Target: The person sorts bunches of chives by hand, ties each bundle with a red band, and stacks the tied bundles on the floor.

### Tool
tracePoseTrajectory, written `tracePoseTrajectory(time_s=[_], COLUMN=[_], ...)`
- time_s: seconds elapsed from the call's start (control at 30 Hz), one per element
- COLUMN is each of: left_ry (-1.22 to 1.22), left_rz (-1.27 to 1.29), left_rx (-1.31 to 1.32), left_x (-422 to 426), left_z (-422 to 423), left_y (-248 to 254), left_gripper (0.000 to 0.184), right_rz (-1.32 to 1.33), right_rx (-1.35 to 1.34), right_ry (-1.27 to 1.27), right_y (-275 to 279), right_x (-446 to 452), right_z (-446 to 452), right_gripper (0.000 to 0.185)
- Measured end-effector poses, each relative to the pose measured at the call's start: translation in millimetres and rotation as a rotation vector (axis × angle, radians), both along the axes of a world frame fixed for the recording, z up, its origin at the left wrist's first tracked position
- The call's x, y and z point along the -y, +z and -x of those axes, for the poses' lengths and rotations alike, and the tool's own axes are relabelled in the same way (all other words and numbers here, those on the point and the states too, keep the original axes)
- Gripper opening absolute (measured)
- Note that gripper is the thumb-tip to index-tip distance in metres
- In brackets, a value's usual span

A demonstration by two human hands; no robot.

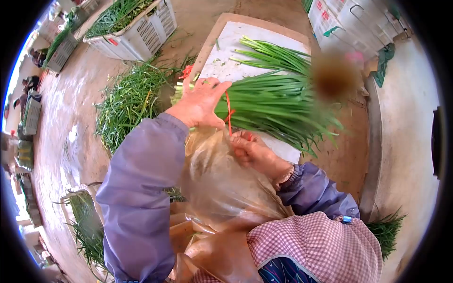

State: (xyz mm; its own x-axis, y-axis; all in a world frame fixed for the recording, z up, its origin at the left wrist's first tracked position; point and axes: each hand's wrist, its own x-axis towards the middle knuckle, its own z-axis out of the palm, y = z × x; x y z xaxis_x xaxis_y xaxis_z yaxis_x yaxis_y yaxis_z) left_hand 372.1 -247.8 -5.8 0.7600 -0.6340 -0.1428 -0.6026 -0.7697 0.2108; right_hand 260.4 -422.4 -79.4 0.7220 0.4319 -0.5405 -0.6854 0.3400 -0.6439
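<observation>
A large bundle of long green leafy stalks [269, 101] lies across a white board [226, 45], its pale ends to the left. My left hand [200, 101] rests over the pale end, thumb and fingers spread around the bundle. A thin red tie [229, 111] circles the stalks just right of that hand. Below it, my right hand [257, 153] has its fingers closed on the tie's lower end. A smaller loose bunch of stalks [278, 54] lies behind the bundle. More red ties [186, 71] show beyond my left hand.
Loose greens [130, 101] are heaped on the floor at the left. A white crate of greens [141, 40] stands behind them, and stacked white crates [351, 23] are at the back right. Another crate of greens [85, 219] sits at the lower left. People are far left.
</observation>
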Motion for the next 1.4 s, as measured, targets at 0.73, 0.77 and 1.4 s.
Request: tracePoseTrajectory(time_s=[0.73, 0.77, 1.4], left_ry=[-0.085, -0.069, -0.169], left_rz=[-0.151, -0.122, 0.475], left_rx=[-0.184, -0.323, 0.581], left_x=[18.0, 17.8, 1.5], left_z=[-21.3, -25.1, 58.5], left_y=[5.4, 9.6, 27.3], left_gripper=[0.113, 0.113, 0.062], right_rz=[0.67, 0.557, 0.968], right_rx=[0.701, 0.622, 0.871], right_ry=[0.024, -0.068, -0.029], right_y=[-29.1, -29.7, -18.7], right_x=[-18.7, -18.7, -10.4], right_z=[26.0, 24.5, 40.0], right_gripper=[0.017, 0.018, 0.03])
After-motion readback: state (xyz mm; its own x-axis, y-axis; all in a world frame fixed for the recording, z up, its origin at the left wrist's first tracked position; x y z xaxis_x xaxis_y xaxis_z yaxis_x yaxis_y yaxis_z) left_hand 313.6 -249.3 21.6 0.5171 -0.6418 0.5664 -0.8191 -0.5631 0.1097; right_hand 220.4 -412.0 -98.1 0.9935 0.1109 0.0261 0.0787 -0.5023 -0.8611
